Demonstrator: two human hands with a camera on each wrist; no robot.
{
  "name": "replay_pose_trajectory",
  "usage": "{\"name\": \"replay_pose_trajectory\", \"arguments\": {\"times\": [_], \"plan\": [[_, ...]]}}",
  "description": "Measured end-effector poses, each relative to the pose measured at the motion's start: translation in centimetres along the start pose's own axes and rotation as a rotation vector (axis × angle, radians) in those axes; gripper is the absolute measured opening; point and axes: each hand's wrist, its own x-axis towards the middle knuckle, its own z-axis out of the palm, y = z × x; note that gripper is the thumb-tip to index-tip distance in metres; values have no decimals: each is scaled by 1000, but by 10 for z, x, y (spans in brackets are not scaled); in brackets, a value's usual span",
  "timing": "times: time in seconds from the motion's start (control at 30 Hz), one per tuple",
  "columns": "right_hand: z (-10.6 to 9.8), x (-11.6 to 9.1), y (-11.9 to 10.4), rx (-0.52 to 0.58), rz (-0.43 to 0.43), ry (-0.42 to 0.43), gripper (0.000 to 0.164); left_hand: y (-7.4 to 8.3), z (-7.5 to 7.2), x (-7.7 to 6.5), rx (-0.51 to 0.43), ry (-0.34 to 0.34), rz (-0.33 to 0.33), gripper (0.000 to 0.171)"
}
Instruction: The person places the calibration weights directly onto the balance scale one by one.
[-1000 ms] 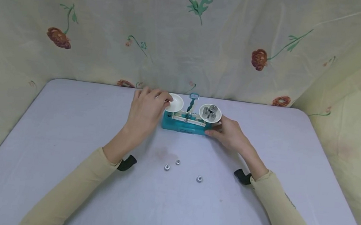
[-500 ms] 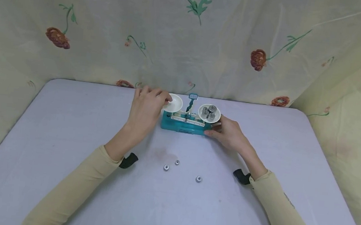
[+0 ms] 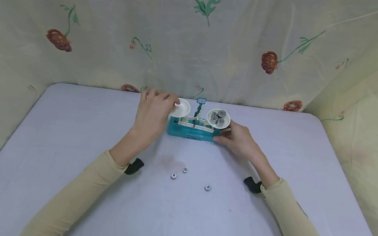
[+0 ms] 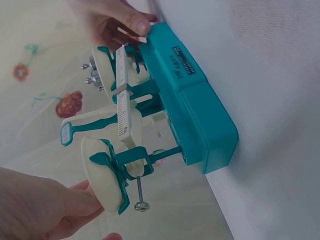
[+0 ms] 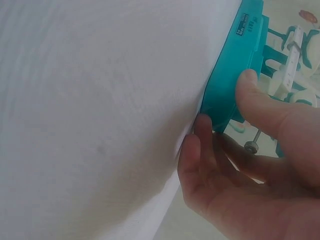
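Observation:
A teal balance scale stands near the back of the table, with two white pans. At its left pan, my left hand pinches the edge between thumb and fingers, also visible in the left wrist view. Several silver weights stand together in the right pan. My right hand grips the right end of the base, thumb on its front face and fingers around the end. A white graduated beam and a metal adjusting screw show in the left wrist view.
Three small loose weights lie on the white table in front of the scale: two near each other, including a small weight, and another weight farther right. A flowered curtain hangs right behind the table's back edge.

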Motion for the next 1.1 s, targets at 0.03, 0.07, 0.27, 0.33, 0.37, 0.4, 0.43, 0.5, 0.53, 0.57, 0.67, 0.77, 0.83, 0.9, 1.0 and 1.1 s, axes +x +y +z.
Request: {"name": "replay_pose_trajectory", "arguments": {"times": [0.03,0.07,0.27,0.33,0.37,0.4,0.43,0.5,0.53,0.57,0.67,0.77,0.83,0.9,1.0,1.1], "plan": [[0,0,0,-1,-2,1,67,0,0,0,-3,1,-2,23],[0,0,0,-1,-4,1,66,-1,0,0,-9,2,-4,23],[-1,-1,-2,0,-8,2,64,-2,-1,0,-24,-1,-5,23],[-1,-1,-2,1,-9,3,65,-2,-2,-1,-22,1,-3,23],[-1,-1,-2,0,-11,3,65,-2,-2,-1,-24,5,-3,23],[-1,-1,-3,2,-12,3,64,-2,-2,-2,-29,10,-2,22],[-1,-1,-3,4,-14,2,64,-2,-2,-2,-32,16,-1,21],[-1,-1,-3,8,-17,1,63,-2,-2,-3,-41,28,1,21],[-1,-1,-3,9,-19,1,62,-2,-2,-3,-47,33,1,20],[-1,-1,-3,11,-19,2,61,-2,-2,-4,-52,36,0,20],[-1,-2,-2,11,-20,2,61,0,-3,-5,-48,37,-7,21],[-1,-2,-2,10,-22,1,61,2,-4,-8,-42,31,-6,22],[-1,-2,-1,12,-21,0,62,4,-5,-10,-38,30,0,22],[-1,-2,-1,15,-21,0,62,6,-6,-12,-39,33,11,22],[-1,-2,-2,14,-20,1,62,8,-8,-14,-44,45,21,22],[-1,-2,-2,12,-22,1,61,11,-12,-16,-57,52,26,22]]}}
